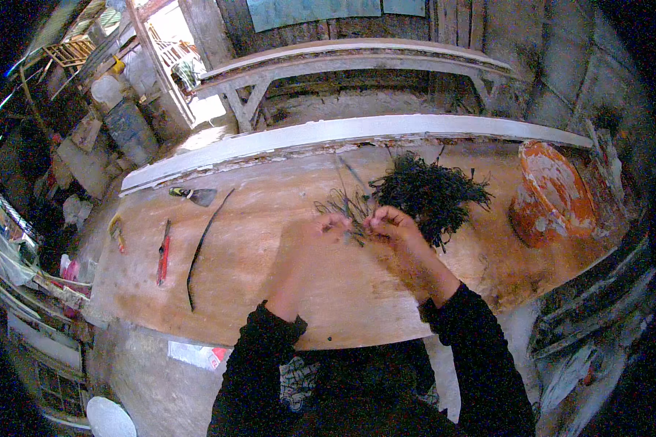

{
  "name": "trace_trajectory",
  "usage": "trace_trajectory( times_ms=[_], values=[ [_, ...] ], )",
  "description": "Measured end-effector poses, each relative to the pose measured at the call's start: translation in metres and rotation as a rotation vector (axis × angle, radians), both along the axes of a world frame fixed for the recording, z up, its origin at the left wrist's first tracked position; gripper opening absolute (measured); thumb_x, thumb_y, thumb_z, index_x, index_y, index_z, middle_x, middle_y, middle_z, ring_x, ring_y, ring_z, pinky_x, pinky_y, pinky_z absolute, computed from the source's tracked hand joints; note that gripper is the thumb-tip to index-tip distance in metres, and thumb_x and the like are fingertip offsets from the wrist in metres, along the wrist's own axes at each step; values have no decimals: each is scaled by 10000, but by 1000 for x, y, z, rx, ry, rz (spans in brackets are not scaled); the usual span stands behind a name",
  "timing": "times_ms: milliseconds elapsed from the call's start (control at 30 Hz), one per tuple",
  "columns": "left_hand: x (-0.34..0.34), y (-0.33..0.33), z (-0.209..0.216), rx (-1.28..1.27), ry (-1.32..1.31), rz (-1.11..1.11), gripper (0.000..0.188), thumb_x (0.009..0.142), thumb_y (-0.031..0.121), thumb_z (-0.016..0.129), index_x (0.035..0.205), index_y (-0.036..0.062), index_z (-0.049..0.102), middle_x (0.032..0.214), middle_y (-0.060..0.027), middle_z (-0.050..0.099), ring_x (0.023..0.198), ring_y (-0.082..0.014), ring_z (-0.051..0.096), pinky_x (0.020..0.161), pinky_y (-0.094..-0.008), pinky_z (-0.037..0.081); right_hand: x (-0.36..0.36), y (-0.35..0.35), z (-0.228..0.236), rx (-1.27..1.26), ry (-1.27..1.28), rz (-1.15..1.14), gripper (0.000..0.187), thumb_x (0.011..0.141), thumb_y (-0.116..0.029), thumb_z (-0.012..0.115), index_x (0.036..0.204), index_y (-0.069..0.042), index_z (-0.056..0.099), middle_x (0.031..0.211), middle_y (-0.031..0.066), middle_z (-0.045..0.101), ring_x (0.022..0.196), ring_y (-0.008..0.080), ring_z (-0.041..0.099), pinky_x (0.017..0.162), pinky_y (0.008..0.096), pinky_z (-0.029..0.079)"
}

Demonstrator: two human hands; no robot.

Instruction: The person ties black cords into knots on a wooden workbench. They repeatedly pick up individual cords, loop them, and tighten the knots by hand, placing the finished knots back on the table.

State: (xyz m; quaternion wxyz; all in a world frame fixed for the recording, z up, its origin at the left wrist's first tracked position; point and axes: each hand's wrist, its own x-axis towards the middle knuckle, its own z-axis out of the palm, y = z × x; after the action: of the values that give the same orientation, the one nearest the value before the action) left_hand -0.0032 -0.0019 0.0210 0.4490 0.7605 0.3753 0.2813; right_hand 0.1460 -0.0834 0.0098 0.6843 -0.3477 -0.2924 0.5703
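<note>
My left hand (331, 223) and my right hand (392, 221) are close together over the middle of the wooden tabletop, fingertips pinched. Whatever thin piece they pinch is too small and blurred to make out. Just beyond and between them lies a loose spread of thin dark strands (340, 203), like cut cords or wires. A thick tangled heap of similar black-green strands (431, 191) sits right beside my right hand, on its far side.
On the table's left lie a putty knife (198, 196), a long dark strip (200, 244), a red-handled tool (164, 255) and a small yellow-handled tool (117, 234). An orange bucket (550, 193) smeared white stands right. A long white board (357, 131) borders the far edge; a bench (364, 64) stands behind.
</note>
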Motion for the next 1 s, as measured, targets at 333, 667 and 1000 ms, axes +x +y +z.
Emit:
trace_trajectory(
  times_ms=[333,667,1000],
  values=[
    [8,-16,0,-113,37,-59,182,787,242,501,786,76,576,612,21,541,576,-47,507,507,-188,396,-11,-2,-4,-110,-156,-31,71,732,-90,574,714,-74,507,663,-15,500,614,75,451,538,194,356],
    [13,-3,-31,-469,-415,-121,206,758,136,563,892,-20,541,751,-42,576,627,-103,538,574,-208,461,-8,3,-13,-130,-470,-116,82,712,-43,578,748,-54,505,677,-1,519,604,76,474,536,195,379],
    [11,-8,-12,-307,-226,-153,175,750,175,573,787,4,569,705,-32,574,596,-85,518,561,-206,431,-6,4,-23,-30,-583,-131,88,717,-69,585,703,-58,499,671,-3,518,609,73,468,558,201,379]
  ],
)
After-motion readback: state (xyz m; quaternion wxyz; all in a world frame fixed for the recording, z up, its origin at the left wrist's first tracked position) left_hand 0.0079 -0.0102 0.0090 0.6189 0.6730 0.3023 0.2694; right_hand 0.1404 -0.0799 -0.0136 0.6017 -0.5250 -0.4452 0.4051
